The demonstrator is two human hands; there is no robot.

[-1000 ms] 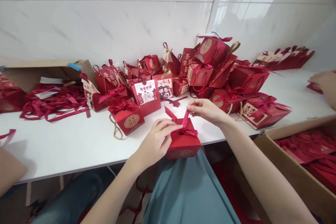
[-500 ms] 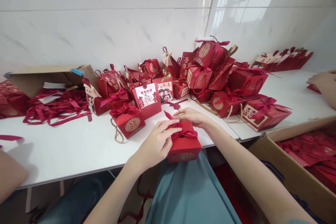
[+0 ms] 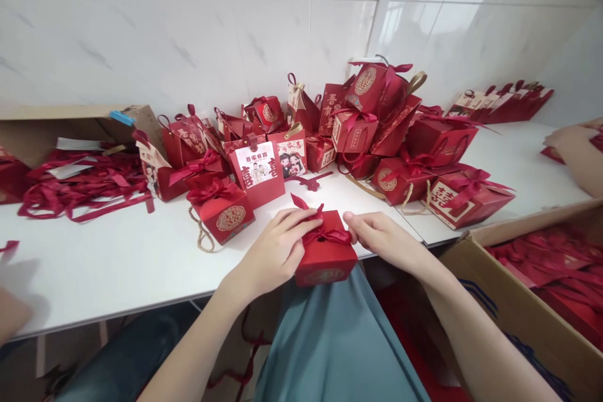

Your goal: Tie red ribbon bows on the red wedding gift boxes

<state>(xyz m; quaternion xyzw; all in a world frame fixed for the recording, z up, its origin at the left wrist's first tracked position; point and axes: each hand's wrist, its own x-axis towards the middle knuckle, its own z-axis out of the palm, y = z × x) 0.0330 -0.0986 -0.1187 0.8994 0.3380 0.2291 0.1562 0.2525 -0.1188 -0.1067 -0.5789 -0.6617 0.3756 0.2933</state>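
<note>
1. At the near edge of the white table (image 3: 141, 270), I see the left hand (image 3: 280, 248) half curled, fingers close together and resting on a satin ribbon bow (image 3: 334, 237), hiding its left part; I cannot tell how firmly they hold it.
2. I see the right hand (image 3: 381, 235) with thumb and forefinger drawn together at the bow's right end; whether ribbon is caught between them is unclear from my view.
3. Beyond both hands, I have red wedding favor boxes (image 3: 355, 133) heaped against the tiled wall (image 3: 188, 38).
4. To the left, I see a ribbon heap (image 3: 94, 179); to the right, an open cardboard carton (image 3: 513, 295) near the right forearm, and a co-worker's hand (image 3: 572, 141) farther off.
5. Between the hands, I find the red gift box (image 3: 325, 264) under the bow, its front above teal fabric (image 3: 339, 339).
</note>
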